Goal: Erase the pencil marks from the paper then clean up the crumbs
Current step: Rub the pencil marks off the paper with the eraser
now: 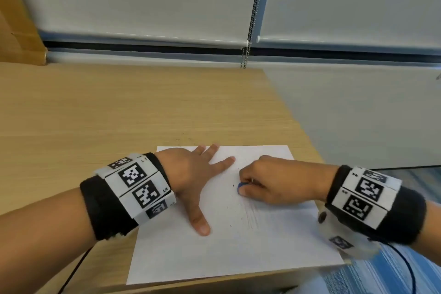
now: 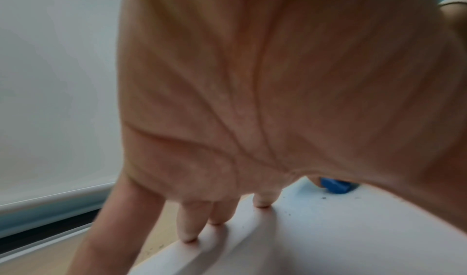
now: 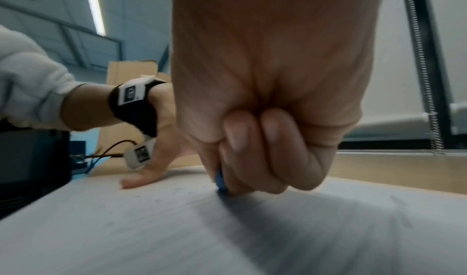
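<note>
A white sheet of paper lies at the near right corner of the wooden desk. My left hand presses flat on the paper's upper left part, fingers spread and straight. My right hand pinches a small blue eraser between thumb and curled fingers, with the eraser's tip down on the paper. Faint pencil strokes remain just below the right hand. Small dark crumbs are scattered around the eraser. In the left wrist view the blue eraser shows past my palm; in the right wrist view the eraser peeks from my fist.
The desk's right edge runs close beside the paper, with grey floor beyond. White roller blinds with a bead chain hang behind the desk. A cardboard box stands at the far left. A black cable trails from my right wrist.
</note>
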Available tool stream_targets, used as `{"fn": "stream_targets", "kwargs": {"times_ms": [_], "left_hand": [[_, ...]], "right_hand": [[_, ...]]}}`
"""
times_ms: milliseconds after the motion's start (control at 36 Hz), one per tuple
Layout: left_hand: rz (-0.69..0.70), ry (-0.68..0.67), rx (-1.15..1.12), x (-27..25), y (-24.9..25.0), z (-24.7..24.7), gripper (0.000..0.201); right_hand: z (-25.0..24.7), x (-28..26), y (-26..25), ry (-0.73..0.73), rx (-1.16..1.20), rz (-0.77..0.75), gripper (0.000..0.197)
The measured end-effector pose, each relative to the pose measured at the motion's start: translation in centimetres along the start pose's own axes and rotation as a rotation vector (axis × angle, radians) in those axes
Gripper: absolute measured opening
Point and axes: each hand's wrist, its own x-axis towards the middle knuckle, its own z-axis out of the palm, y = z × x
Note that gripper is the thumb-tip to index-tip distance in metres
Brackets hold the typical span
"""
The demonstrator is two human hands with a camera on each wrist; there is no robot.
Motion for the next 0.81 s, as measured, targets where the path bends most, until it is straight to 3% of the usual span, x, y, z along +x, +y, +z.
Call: {"fn": "stream_targets", "kwargs": {"times_ms": [139,306,444,583,722,806], "left_hand": [[-0.026,0.003,0.025,0.0,0.4,-0.2,0.144],[-0.041,-0.008,0.036,0.0,0.7,-0.3,0.145],[-0.042,-0.012,0.033,-0.1,0.6,-0.3,0.145],[-0.034,-0.008,0.028,0.0,0.5,-0.2,0.146],[-0.037,0.001,0.025,-0.1,0.5,-0.3,0.145],[-0.043,-0.002,0.024,-0.1,0.6,-0.3,0.144]], "right_hand": [[-1.8,0.7,2.0,0.035,0.004,0.102,0.033],[0.3,-0.4,-1.6,-0.037,-0.018,-0.083,0.034],[-1.6,0.5,1.1,-0.007,-0.028,0.044,0.034],[0.1,-0.4,-0.9,-0.045,-0.008,-0.076,0.036],[-1.4,0.1,1.0,-0.010,0.001,0.041,0.036],[0.0,-0.5,-0.4,-0.030,0.016,-0.044,0.036]]}}
